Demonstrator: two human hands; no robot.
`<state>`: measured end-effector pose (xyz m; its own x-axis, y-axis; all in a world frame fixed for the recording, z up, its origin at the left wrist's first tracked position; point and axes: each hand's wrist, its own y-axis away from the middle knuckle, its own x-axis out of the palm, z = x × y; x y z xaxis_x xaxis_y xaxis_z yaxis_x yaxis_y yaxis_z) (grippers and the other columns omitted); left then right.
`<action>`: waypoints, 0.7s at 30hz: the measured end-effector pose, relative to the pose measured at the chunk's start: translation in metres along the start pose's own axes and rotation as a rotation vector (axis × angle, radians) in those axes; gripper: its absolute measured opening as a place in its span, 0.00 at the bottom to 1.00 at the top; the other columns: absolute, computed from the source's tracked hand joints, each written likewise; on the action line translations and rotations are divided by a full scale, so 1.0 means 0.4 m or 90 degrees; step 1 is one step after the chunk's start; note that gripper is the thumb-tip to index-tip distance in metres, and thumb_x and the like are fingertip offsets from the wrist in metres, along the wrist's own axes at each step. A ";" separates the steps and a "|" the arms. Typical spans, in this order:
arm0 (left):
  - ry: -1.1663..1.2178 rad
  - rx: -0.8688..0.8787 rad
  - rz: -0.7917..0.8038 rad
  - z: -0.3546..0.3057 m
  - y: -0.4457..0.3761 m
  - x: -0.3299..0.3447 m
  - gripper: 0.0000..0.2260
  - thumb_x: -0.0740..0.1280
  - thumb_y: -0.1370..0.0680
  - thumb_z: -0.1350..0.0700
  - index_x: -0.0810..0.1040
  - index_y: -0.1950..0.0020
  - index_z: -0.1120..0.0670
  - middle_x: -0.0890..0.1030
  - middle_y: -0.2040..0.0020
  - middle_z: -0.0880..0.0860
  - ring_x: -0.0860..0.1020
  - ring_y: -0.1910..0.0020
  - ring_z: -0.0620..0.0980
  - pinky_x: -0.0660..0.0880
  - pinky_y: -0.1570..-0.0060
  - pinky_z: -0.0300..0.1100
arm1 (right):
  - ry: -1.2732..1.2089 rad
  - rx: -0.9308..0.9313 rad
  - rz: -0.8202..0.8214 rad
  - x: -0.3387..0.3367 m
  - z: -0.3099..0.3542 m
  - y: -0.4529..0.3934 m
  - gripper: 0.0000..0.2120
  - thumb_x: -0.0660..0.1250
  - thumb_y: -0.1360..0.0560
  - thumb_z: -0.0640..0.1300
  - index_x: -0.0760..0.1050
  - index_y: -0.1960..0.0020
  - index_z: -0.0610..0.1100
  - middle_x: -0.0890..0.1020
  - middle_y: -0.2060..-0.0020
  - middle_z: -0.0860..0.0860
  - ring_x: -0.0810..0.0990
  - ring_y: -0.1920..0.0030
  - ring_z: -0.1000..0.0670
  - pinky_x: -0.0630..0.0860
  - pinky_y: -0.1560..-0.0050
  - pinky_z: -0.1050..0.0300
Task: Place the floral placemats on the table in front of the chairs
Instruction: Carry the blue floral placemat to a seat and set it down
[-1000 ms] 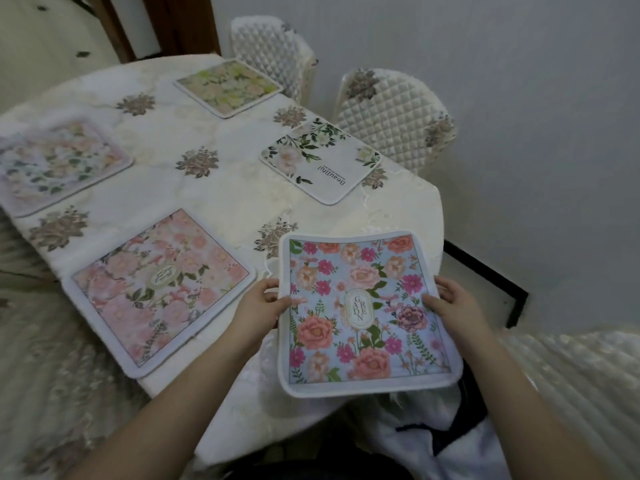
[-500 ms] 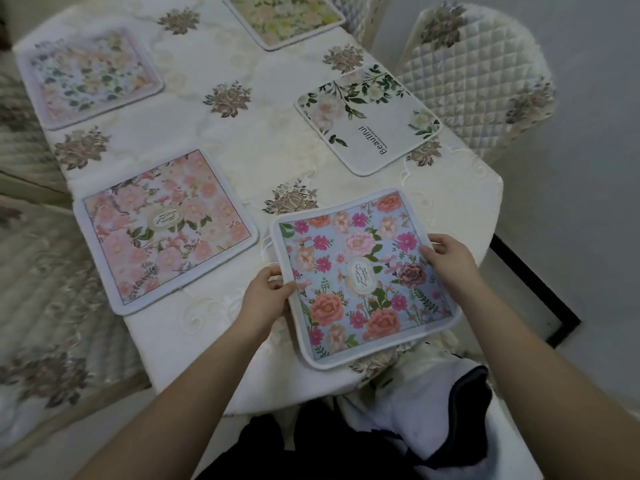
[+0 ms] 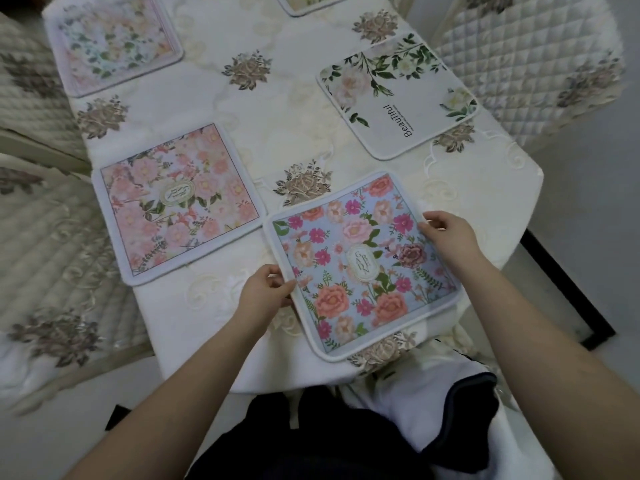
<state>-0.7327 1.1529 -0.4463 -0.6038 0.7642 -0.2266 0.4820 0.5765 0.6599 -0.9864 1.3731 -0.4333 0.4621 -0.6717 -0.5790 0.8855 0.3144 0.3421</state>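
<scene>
A blue floral placemat (image 3: 360, 265) lies flat at the near end of the table (image 3: 214, 320). My left hand (image 3: 266, 289) pinches its left edge and my right hand (image 3: 446, 233) grips its upper right edge. A pink floral placemat (image 3: 176, 202) lies to its left. A white placemat with green leaves (image 3: 398, 95) sits by the right edge, in front of a quilted chair (image 3: 526, 57). A pale floral placemat (image 3: 114, 43) lies far left. Only a corner of a greenish placemat (image 3: 311, 3) shows at the top.
The table wears a cream embroidered cloth with brown flower motifs (image 3: 247, 69). Quilted chairs (image 3: 45, 244) stand along the left side. A white and dark garment (image 3: 433, 410) lies below the near table edge. Grey floor with a black strip (image 3: 568, 285) is at right.
The blue placemat has gone from held over the table's near edge to lying flat on the cloth. Both hands stay on its edges. My view has tilted downward and closer.
</scene>
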 end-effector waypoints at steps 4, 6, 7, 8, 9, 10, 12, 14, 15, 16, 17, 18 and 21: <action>-0.130 0.050 -0.035 0.000 -0.013 -0.001 0.10 0.76 0.27 0.57 0.77 0.52 0.54 0.83 0.56 0.57 0.84 0.58 0.55 0.82 0.57 0.50 | 0.032 -0.008 0.000 0.002 -0.020 -0.012 0.17 0.70 0.23 0.44 0.77 0.35 0.41 0.78 0.51 0.49 0.77 0.50 0.49 0.70 0.50 0.58; -0.204 0.077 -0.044 -0.005 -0.015 -0.004 0.11 0.77 0.29 0.53 0.78 0.52 0.53 0.83 0.58 0.53 0.83 0.60 0.53 0.82 0.59 0.48 | 0.047 -0.012 -0.004 0.003 -0.023 -0.017 0.17 0.70 0.23 0.44 0.77 0.36 0.41 0.78 0.51 0.49 0.76 0.51 0.50 0.70 0.49 0.59; -0.229 0.084 -0.045 -0.004 -0.016 -0.006 0.11 0.77 0.29 0.52 0.78 0.52 0.53 0.83 0.59 0.51 0.83 0.61 0.51 0.81 0.59 0.48 | 0.050 -0.016 -0.006 0.005 -0.025 -0.018 0.17 0.71 0.23 0.44 0.77 0.36 0.41 0.79 0.52 0.49 0.76 0.51 0.51 0.70 0.49 0.60; -0.251 0.089 -0.046 -0.002 -0.018 -0.007 0.11 0.77 0.28 0.52 0.77 0.53 0.53 0.83 0.59 0.50 0.83 0.61 0.51 0.81 0.59 0.47 | 0.053 -0.020 -0.008 0.007 -0.027 -0.018 0.17 0.71 0.24 0.44 0.78 0.37 0.41 0.79 0.52 0.50 0.77 0.51 0.51 0.70 0.49 0.60; -0.272 0.092 -0.045 -0.001 -0.018 -0.009 0.11 0.77 0.28 0.52 0.77 0.53 0.53 0.83 0.59 0.50 0.82 0.61 0.50 0.80 0.59 0.46 | 0.056 -0.024 -0.010 0.009 -0.029 -0.019 0.16 0.71 0.24 0.44 0.78 0.37 0.41 0.79 0.52 0.50 0.77 0.51 0.51 0.71 0.49 0.59; -0.288 0.094 -0.042 -0.001 -0.016 -0.009 0.12 0.77 0.28 0.51 0.77 0.53 0.53 0.82 0.59 0.50 0.82 0.61 0.49 0.79 0.62 0.43 | 0.055 -0.027 -0.013 0.012 -0.032 -0.021 0.16 0.71 0.24 0.43 0.78 0.38 0.41 0.79 0.53 0.50 0.77 0.52 0.51 0.73 0.48 0.57; -0.310 0.097 -0.034 -0.004 -0.010 -0.009 0.14 0.77 0.29 0.48 0.77 0.53 0.53 0.82 0.59 0.49 0.80 0.63 0.47 0.74 0.67 0.36 | 0.042 -0.029 -0.020 0.017 -0.034 -0.025 0.15 0.71 0.24 0.43 0.79 0.39 0.41 0.80 0.53 0.50 0.78 0.52 0.51 0.76 0.46 0.53; -0.347 0.105 -0.029 -0.012 -0.004 -0.009 0.15 0.76 0.29 0.46 0.76 0.54 0.52 0.81 0.60 0.48 0.78 0.64 0.43 0.69 0.69 0.34 | 0.036 -0.029 -0.029 0.024 -0.033 -0.026 0.14 0.71 0.24 0.42 0.79 0.39 0.41 0.80 0.54 0.50 0.78 0.52 0.50 0.77 0.46 0.53; -0.365 0.107 -0.030 -0.015 -0.003 -0.009 0.15 0.76 0.30 0.45 0.75 0.54 0.52 0.81 0.60 0.47 0.77 0.64 0.42 0.68 0.69 0.34 | 0.038 -0.030 -0.034 0.027 -0.034 -0.026 0.14 0.71 0.24 0.42 0.78 0.39 0.41 0.79 0.54 0.50 0.77 0.53 0.50 0.76 0.47 0.53; -0.380 0.108 -0.032 -0.018 -0.001 -0.008 0.16 0.76 0.30 0.43 0.75 0.55 0.51 0.80 0.61 0.47 0.77 0.64 0.42 0.67 0.69 0.34 | 0.041 -0.034 -0.037 0.030 -0.034 -0.024 0.13 0.70 0.24 0.41 0.78 0.40 0.41 0.79 0.55 0.50 0.77 0.53 0.50 0.75 0.48 0.54; -0.390 0.108 -0.034 -0.018 -0.001 -0.008 0.16 0.75 0.30 0.41 0.75 0.55 0.51 0.80 0.61 0.46 0.77 0.65 0.41 0.67 0.69 0.34 | 0.051 -0.039 -0.039 0.033 -0.035 -0.022 0.13 0.70 0.23 0.41 0.78 0.40 0.40 0.80 0.55 0.49 0.78 0.53 0.50 0.75 0.49 0.54; -0.398 0.107 -0.038 -0.018 0.001 -0.008 0.17 0.75 0.31 0.40 0.75 0.55 0.50 0.80 0.62 0.45 0.77 0.65 0.42 0.68 0.69 0.35 | 0.065 -0.048 -0.042 0.036 -0.038 -0.021 0.13 0.70 0.24 0.40 0.78 0.39 0.40 0.81 0.54 0.48 0.79 0.52 0.48 0.74 0.49 0.55; -0.451 0.119 -0.097 -0.015 0.000 -0.013 0.17 0.72 0.27 0.39 0.74 0.52 0.51 0.79 0.62 0.45 0.79 0.62 0.46 0.72 0.67 0.42 | 0.130 -0.071 -0.078 0.050 -0.044 -0.024 0.18 0.69 0.24 0.41 0.76 0.35 0.40 0.80 0.44 0.43 0.78 0.45 0.44 0.73 0.45 0.54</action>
<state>-0.7334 1.1473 -0.4408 -0.1497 0.6395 -0.7541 0.5637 0.6818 0.4663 -0.9847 1.3686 -0.4610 0.3415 -0.5639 -0.7520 0.9299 0.3191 0.1830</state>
